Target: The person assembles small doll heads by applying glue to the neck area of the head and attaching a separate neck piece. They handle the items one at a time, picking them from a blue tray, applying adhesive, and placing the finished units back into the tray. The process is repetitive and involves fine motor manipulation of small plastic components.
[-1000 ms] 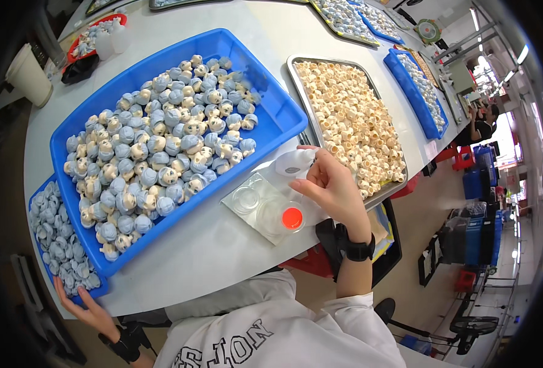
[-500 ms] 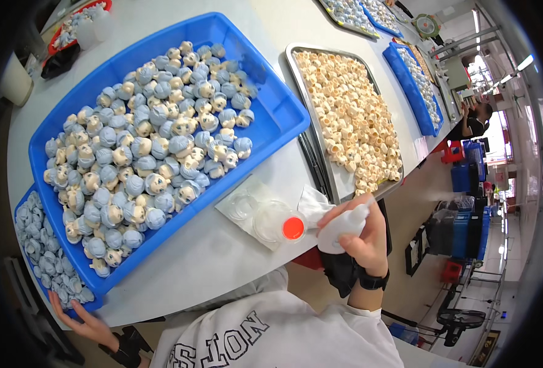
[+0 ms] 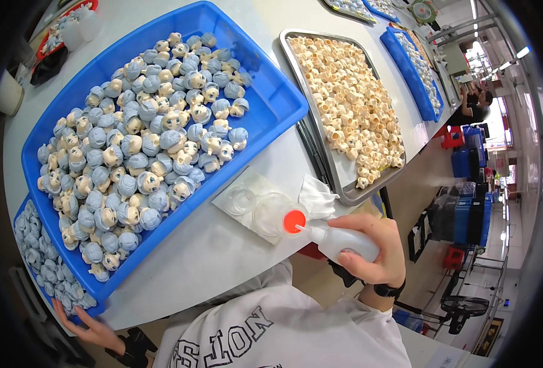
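My right hand [image 3: 385, 251] is wrapped round a white squeeze bottle [image 3: 348, 243], tilted on its side. Its thin nozzle tip lies over the bright red round top [image 3: 291, 219] of a small clear container; whether the red is a lid or the contents I cannot tell. Clear round dishes [image 3: 265, 214] stand beside it on a flat clear sheet. At the lower left, my left hand [image 3: 93, 331] has its fingers apart against the near corner of a small blue tray [image 3: 101, 305] of grey-blue moulded hair pieces [image 3: 44, 254]. It holds nothing that I can see.
A large blue tray [image 3: 256, 132] of doll heads with blue hair dominates the table. Right of it lie dark sticks [image 3: 310, 150] and a metal tray [image 3: 339, 101] of cream-coloured hollow parts. A crumpled white tissue [image 3: 316, 195] sits by the dishes. Farther off stand more trays and a person.
My right hand has tipped the bottle from nozzle pointing up and right to pointing left, over the red top. My left hand stays by the small tray. The view has shifted slightly.
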Motion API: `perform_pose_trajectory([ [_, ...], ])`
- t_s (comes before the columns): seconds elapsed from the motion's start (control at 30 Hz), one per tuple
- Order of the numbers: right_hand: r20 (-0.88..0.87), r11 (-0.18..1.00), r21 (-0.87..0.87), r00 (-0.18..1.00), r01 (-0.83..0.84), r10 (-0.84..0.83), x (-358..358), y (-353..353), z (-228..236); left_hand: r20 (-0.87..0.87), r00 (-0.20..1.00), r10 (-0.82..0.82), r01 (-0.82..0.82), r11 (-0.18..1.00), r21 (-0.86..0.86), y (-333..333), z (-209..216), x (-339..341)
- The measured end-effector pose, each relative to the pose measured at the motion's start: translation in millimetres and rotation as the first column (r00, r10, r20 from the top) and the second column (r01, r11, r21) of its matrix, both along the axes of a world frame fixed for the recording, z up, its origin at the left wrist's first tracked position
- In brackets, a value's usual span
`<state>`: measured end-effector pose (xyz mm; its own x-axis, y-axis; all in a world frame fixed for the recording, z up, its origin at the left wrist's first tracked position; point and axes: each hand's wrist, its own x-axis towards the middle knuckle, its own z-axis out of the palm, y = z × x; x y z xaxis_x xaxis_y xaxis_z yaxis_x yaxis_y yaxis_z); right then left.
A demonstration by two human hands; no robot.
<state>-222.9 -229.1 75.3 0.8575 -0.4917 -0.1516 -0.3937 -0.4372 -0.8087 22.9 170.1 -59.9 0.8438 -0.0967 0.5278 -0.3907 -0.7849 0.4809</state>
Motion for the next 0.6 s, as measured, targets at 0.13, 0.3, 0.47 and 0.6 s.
perform_pose_trajectory([
  [0.13,0.035,1.000,-0.030,0.999,0.006,-0.005,1.9,0.2,0.9,0.006,1.000,-0.007,0.007,1.000,0.008,1.7,-0.3,-0.2],
  [0.3,0.025,0.999,0.001,0.999,0.037,-0.038,2.0,1.0,3.0,0.006,1.000,0.003,-0.003,1.000,0.001,2.1,-0.8,-0.5],
  [0.47,0.034,0.998,-0.062,0.999,0.010,-0.008,3.3,-0.5,2.0,0.007,1.000,0.004,-0.004,1.000,0.023,2.3,0.1,-0.5],
  [0.6,0.029,0.998,-0.055,1.000,0.007,-0.006,3.1,-0.6,2.6,-0.005,1.000,0.011,-0.011,1.000,0.021,2.5,-0.1,-1.0],
])
